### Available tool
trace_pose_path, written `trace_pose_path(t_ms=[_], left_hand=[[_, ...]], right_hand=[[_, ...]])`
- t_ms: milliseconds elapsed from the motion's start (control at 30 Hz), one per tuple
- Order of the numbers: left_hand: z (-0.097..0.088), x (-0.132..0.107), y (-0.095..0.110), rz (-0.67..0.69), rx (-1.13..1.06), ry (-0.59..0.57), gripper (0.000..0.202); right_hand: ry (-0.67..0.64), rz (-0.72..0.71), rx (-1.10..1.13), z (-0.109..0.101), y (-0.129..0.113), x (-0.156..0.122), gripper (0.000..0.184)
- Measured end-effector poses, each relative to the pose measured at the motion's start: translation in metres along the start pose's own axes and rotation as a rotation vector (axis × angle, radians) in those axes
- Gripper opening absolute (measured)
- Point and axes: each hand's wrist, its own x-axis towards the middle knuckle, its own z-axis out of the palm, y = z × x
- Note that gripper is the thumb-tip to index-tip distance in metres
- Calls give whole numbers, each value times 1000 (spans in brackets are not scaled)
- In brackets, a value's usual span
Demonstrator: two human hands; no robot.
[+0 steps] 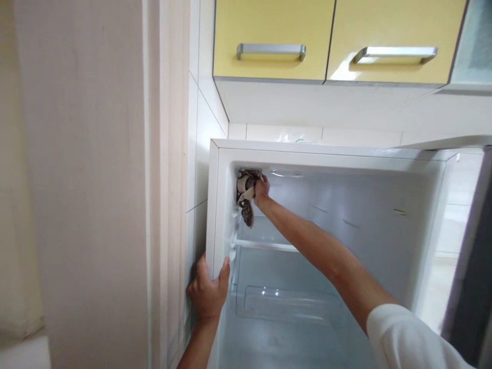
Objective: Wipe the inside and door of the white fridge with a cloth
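Note:
My right hand (262,188) reaches into an open fridge (213,215) and grips a brown-and-beige cloth (247,212). The cloth is bunched against the upper left corner of the inner wall, and one end of it hangs down. Fingertips of this hand are partly hidden by the fabric. My left hand (209,289) is wrapped round the fridge's left front edge, thumb on the inner side and fingers on the outer side.
Inside the fridge are a glass shelf (265,246) and a clear plastic tray (288,305). Yellow cabinets (272,25) with metal handles hang above. A pale door frame (172,179) stands at the left; the dark fridge door (471,256) is swung out at the right.

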Motion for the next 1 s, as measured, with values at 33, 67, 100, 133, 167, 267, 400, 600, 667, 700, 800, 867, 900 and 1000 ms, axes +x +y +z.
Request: trace_pose_path(t_ms=[33, 67, 100, 133, 167, 267, 400, 600, 667, 700, 800, 867, 900, 1000], left_hand=[[0, 1, 1, -3, 6, -2, 59], [0, 1, 2, -5, 12, -3, 59], [0, 2, 2, -5, 17, -5, 60], [-1, 2, 3, -5, 22, -6, 60], [-1, 3, 4, -6, 28, -7, 61], [-2, 4, 6, -7, 39, -8, 62], [-1, 5, 6, -16, 48, -29, 63], [0, 7, 8, -123, 45, -117, 60], [0, 8, 8, -152, 42, -158, 57], [-1, 9, 8, -156, 39, -184, 56], [-4, 11, 10, -151, 22, -262, 55], [-6, 12, 12, -153, 25, -306, 52], [-8, 12, 13, -159, 26, -323, 50], [-11, 13, 14, -178, 5, -344, 44]], right_hand=[[4, 4, 28, -1, -7, -8, 45], [12, 11, 61, -2, -14, -18, 47], [17, 18, 94, -3, -22, -28, 48], [12, 20, 121, -5, -30, -38, 48], [4, 19, 142, -8, -38, -49, 48], [-50, 0, 219, -21, -65, -85, 48], [-173, -56, 271, -38, -98, -133, 50], [-269, -312, 36, -48, -115, -201, 46], [-289, -343, -22, -52, -113, -217, 45], [-298, -334, -37, -55, -111, -223, 45], [-311, -243, -22, -65, -108, -236, 46], [-293, -163, 26, -74, -110, -244, 46], [-276, -125, 56, -79, -113, -250, 47], [-213, -9, 142, -101, -123, -275, 48]])
